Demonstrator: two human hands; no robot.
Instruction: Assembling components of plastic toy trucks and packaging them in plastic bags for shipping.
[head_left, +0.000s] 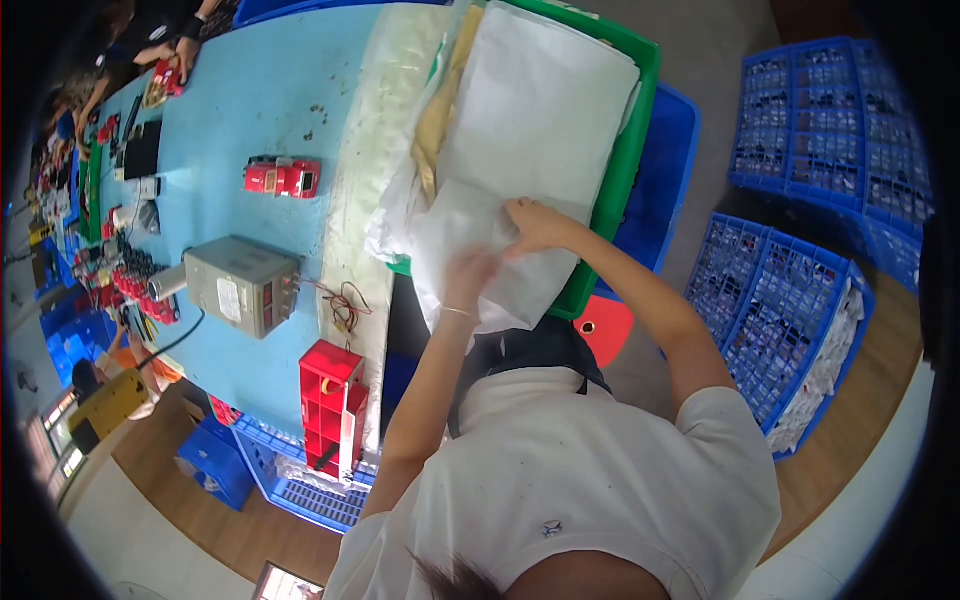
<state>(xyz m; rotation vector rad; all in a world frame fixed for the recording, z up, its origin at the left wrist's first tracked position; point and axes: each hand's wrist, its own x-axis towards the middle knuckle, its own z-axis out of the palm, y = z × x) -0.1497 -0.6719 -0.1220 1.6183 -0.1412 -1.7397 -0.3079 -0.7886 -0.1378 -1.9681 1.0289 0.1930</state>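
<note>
Both hands work at the near end of a white sheet [520,130] that lies over the stack in the green crate [625,170], which rests at the right edge of the blue table [250,100]. The right hand [537,226] presses down on the sheet, fingers curled and close together, seemingly gripping a fold. The left hand [468,275] is blurred — it looks closed on the crumpled lower edge of the sheet, but I cannot tell the finger state for sure.

To do this well, it seems wise to keep the right hand flat as an anchor while the left draws the thin sheet free slowly — a fast pull could tear it or drag the layers beneath, including the tan sheet [440,120] at the left side of the stack. On the table, well apart, stand a grey box [240,285], a red toy truck [283,176] and a red tray [330,400].
</note>
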